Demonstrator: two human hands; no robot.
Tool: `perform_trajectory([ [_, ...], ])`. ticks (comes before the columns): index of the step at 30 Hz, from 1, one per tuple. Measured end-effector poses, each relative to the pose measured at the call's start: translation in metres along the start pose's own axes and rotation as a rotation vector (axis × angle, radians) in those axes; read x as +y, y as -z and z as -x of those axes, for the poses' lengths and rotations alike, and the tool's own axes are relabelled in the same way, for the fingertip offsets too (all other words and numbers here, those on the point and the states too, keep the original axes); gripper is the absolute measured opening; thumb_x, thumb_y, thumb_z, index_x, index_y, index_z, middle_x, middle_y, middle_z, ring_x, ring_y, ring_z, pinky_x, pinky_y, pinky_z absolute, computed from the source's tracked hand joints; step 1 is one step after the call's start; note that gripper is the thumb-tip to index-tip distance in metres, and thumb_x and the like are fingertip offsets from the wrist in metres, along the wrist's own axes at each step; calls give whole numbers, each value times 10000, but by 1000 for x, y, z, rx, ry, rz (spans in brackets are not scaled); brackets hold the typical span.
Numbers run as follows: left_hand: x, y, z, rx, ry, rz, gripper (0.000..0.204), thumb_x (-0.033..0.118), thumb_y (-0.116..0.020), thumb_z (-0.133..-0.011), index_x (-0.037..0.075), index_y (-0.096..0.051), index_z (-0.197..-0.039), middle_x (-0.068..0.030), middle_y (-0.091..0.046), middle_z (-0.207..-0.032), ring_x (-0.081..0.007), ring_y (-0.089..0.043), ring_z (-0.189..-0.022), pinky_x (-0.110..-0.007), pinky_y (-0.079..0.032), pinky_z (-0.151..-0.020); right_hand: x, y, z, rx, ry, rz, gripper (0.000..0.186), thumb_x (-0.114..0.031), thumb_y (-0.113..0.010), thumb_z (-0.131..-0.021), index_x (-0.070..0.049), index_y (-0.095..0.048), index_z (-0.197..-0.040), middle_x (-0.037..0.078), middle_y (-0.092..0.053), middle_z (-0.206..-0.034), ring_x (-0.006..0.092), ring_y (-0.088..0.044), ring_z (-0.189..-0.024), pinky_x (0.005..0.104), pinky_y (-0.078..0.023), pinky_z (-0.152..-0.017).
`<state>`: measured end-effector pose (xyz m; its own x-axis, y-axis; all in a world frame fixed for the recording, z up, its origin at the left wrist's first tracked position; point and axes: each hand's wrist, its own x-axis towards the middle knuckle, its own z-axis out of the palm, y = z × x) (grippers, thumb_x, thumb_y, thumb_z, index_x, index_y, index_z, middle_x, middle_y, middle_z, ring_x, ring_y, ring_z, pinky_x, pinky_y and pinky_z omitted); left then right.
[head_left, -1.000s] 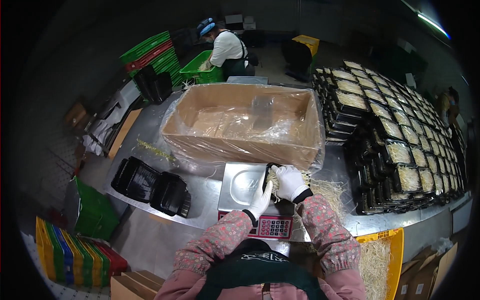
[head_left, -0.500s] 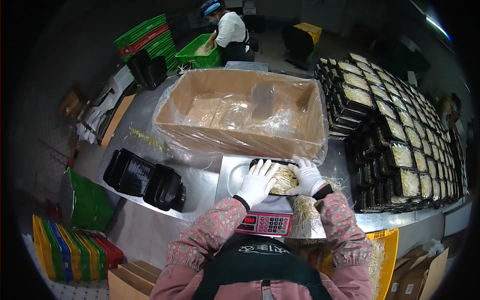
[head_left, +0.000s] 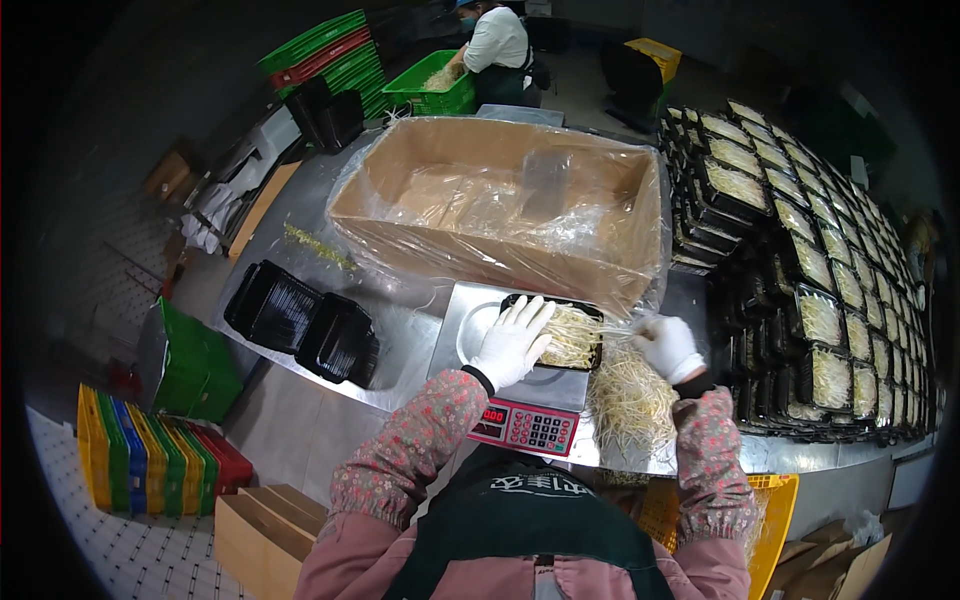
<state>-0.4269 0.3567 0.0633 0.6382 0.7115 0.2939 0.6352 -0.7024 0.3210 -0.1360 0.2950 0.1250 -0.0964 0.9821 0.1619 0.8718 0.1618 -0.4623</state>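
Note:
A black plastic tray [head_left: 597, 350] filled with pale bean sprouts [head_left: 568, 338] sits on the metal plate of a red-fronted digital scale [head_left: 525, 428]. My left hand [head_left: 512, 345], in a white glove, lies on the left part of the sprouts with its fingers stretched out. Off the tray's right side, my gloved right hand [head_left: 670, 348] is closed, its fingertips pinching thin strands that look like bean sprouts. Below it a loose heap of bean sprouts [head_left: 632, 405] lies on the table beside the scale.
Behind the scale stands a large plastic-lined cardboard box [head_left: 490, 250]. Stacked packs of sprouts [head_left: 830, 320] crowd the right side. Nested black trays [head_left: 300, 320] lie at left. A yellow crate [head_left: 770, 530] sits below the table edge; a co-worker [head_left: 497, 50] bends over a green crate [head_left: 440, 100].
My right hand has left the tray and moved right, closing its fingers over the loose heap. My left hand stays on the sprouts. The whole view has shifted slightly.

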Motion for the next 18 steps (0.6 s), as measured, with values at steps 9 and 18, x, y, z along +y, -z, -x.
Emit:
perform_trajectory([
  [9,-48,84,41,-36,27,321,945,310,-779,-731,-30,-286,-1462,-266,-284,-1505,-384,-225,-1430,-432,-205,-1167,85,-21,66,-414,-432,157,508,-354,-838,-690,-74,-690,-1087,153,-705,-920,313,-677,-893,380,-521,-825],
  [18,-12,58,-21,-102,-186,176,1069,452,-795,-643,8,-281,-1468,-253,-356,-1459,-380,-338,-1363,-434,-276,-1136,-34,-28,-30,-87,210,-111,944,-353,-822,-668,6,-372,-1416,263,-420,-1412,379,-373,-1347,400,-323,-1113],
])
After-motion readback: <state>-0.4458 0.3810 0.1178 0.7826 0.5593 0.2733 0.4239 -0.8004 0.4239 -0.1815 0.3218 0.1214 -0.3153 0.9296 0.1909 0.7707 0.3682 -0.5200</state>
